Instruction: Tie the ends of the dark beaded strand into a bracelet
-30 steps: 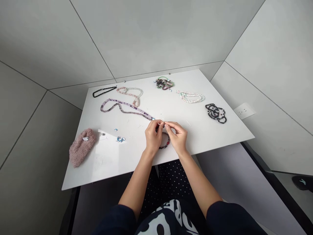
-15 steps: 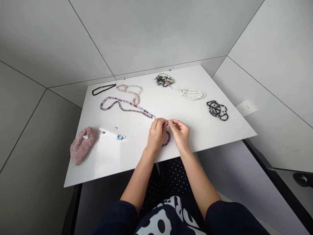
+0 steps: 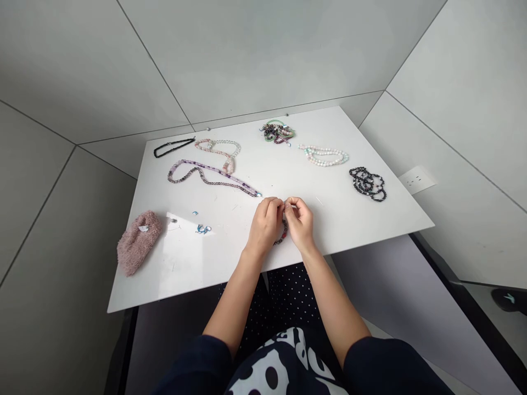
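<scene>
Close to the table's front edge, my left hand (image 3: 264, 224) and my right hand (image 3: 299, 221) meet with their fingers pinched together. Between them hangs a bracelet of dark beads (image 3: 282, 234) with a red bead in it; its lower part shows, and its top is hidden by my fingers. Both hands are closed at the top of this bracelet. Just beyond my left fingertips ends a long strand of purple and grey beads (image 3: 206, 182), with a small blue-white tag at its tip.
On the white table (image 3: 230, 258) lie a pink fluffy pouch (image 3: 138, 247), blue scraps (image 3: 203, 229), a black strand (image 3: 173, 147), a pink-and-clear strand (image 3: 224, 144), a mixed bead pile (image 3: 276, 131), a pale strand (image 3: 325, 159) and black bracelets (image 3: 368, 184). Grey walls stand behind; a socket (image 3: 416, 180) is at right.
My right hand has shifted slightly left and turned, its fingers curling in closer to my left hand. The left hand has hardly moved, and the bracelet still hangs between them.
</scene>
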`<state>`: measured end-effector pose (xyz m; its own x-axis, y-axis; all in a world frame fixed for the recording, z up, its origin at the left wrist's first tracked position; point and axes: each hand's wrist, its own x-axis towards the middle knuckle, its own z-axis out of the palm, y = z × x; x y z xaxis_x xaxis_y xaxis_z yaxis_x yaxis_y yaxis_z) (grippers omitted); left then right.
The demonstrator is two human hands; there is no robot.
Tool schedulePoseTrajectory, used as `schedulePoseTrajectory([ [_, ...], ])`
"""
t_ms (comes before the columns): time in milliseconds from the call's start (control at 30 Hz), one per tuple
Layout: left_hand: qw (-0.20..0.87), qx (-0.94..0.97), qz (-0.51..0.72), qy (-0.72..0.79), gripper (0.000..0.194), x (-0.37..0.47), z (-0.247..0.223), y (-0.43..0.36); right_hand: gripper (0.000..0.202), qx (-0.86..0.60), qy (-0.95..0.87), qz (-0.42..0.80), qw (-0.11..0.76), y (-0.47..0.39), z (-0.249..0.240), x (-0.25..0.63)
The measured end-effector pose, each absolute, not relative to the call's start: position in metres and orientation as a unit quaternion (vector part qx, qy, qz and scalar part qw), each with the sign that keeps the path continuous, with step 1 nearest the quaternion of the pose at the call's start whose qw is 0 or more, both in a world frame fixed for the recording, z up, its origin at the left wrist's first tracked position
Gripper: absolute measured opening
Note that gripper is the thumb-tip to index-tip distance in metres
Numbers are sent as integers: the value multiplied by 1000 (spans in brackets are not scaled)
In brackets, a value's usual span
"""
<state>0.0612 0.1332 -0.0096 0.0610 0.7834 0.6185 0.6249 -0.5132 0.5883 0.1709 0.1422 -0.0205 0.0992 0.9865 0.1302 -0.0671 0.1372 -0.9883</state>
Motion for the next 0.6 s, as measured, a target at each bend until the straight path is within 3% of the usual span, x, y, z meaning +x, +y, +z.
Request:
schedulePoseTrajectory([
  [367,16,754,433,494,14,60,-11,131,14,-496,-477,433,582,140,-16,175],
  [600,38,755,438,487,15,60,-11,131,11,-478,-484,451,578,143,-19,175],
])
